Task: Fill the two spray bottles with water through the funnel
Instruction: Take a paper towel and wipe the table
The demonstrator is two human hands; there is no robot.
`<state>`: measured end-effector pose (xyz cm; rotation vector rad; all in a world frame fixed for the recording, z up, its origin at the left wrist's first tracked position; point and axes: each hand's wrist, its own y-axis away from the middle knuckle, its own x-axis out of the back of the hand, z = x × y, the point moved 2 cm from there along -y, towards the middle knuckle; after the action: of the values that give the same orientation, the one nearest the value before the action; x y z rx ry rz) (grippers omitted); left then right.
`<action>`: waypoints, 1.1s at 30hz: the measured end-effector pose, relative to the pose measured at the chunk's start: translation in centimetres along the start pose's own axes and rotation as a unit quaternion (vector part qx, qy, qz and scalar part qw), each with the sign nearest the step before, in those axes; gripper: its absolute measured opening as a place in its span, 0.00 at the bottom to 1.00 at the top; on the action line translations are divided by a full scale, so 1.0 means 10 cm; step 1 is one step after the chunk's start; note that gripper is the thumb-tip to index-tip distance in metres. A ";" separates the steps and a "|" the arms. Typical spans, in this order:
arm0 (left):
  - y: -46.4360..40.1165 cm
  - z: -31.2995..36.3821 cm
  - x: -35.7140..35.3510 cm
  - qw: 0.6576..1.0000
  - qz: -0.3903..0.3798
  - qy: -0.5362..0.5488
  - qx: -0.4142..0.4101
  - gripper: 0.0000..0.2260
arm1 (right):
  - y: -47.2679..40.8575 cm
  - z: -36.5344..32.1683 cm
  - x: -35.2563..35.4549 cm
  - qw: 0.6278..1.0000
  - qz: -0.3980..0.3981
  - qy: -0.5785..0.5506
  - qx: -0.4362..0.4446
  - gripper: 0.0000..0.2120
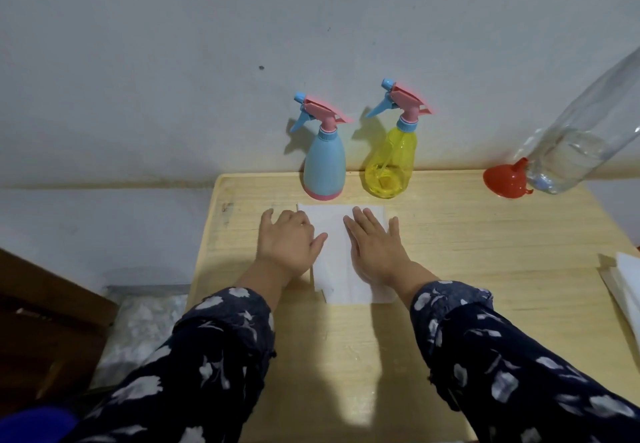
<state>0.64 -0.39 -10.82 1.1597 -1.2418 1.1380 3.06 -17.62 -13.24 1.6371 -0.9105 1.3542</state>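
Both upright spray bottles [360, 152] aim nozzles left; red funnel [504, 179] lies sideways.

What we cannot fully see

The clear bottle [585, 138] runs off the right edge, hiding its top; it covers part of the funnel [505, 179]. The paper stack [627, 283] is cut off too.

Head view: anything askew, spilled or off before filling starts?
No spill visible. The red funnel lies tipped on its side against the clear water bottle. Both spray bottles, blue and yellow, stand upright, trigger heads on.
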 end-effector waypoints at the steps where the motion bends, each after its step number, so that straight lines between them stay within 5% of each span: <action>1: 0.00 -0.02 0.01 1.000 0.010 -0.008 0.010 0.21 | 0.00 0.00 0.01 1.000 0.002 0.005 0.000 0.24; 5: -0.08 0.02 0.01 0.999 0.043 0.009 0.003 0.17 | -0.03 0.04 0.03 1.000 -0.010 0.010 0.008 0.26; 10: -0.14 0.06 -0.23 0.985 -0.155 0.072 -0.018 0.35 | -0.05 0.15 -0.03 0.999 -0.042 0.027 0.013 0.29; 17: -0.04 -0.24 -0.30 0.986 -0.162 0.016 -0.025 0.45 | -0.06 0.20 -0.06 0.998 -0.024 0.050 0.027 0.29; 25: 0.47 -0.15 -0.30 0.992 -0.095 0.033 -0.071 0.38 | 0.32 0.10 -0.12 0.997 -0.021 0.027 0.068 0.27; 33: 1.16 0.11 -0.23 0.989 -0.130 0.004 -0.075 0.27 | 1.05 0.00 -0.19 0.992 -0.035 0.008 0.118 0.25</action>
<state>-11.04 -0.55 -13.02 1.1634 -1.1132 0.8394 -6.64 -21.94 -13.65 1.8152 -0.6975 1.4679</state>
